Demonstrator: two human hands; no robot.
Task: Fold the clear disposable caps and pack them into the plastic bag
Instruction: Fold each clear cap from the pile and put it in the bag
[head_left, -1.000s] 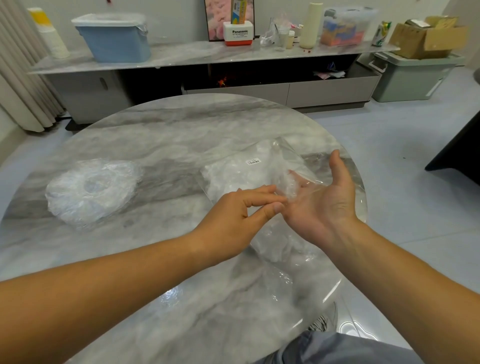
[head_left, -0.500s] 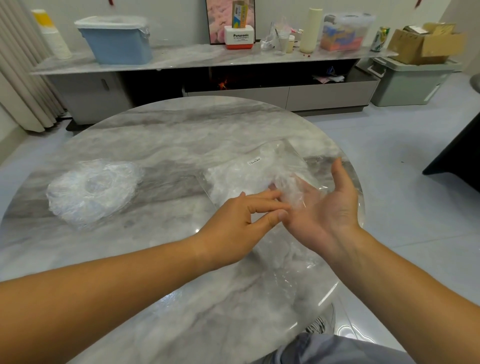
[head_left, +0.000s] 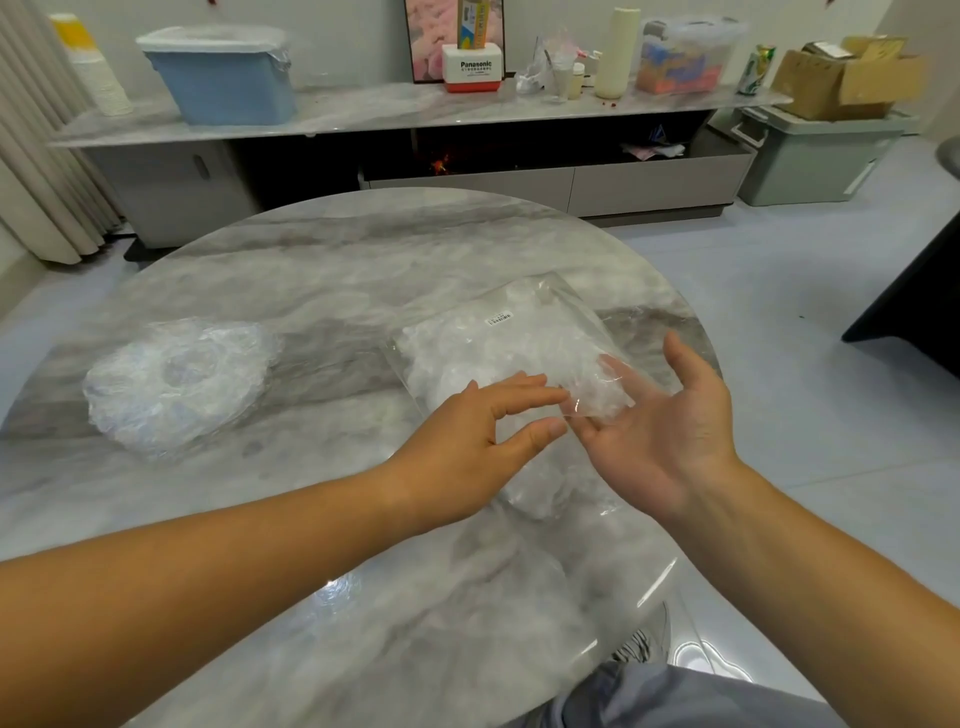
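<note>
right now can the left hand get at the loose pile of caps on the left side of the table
Probably yes: the left hand holds nothing, and nothing stands on the table between it and the pile of caps.

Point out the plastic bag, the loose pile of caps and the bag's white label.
plastic bag (head_left: 493, 358): head view, on its cap-filled middle.
pile of caps (head_left: 176, 379): head view, on the heap's centre.
label (head_left: 498, 318): head view, on the sticker's middle.
</note>
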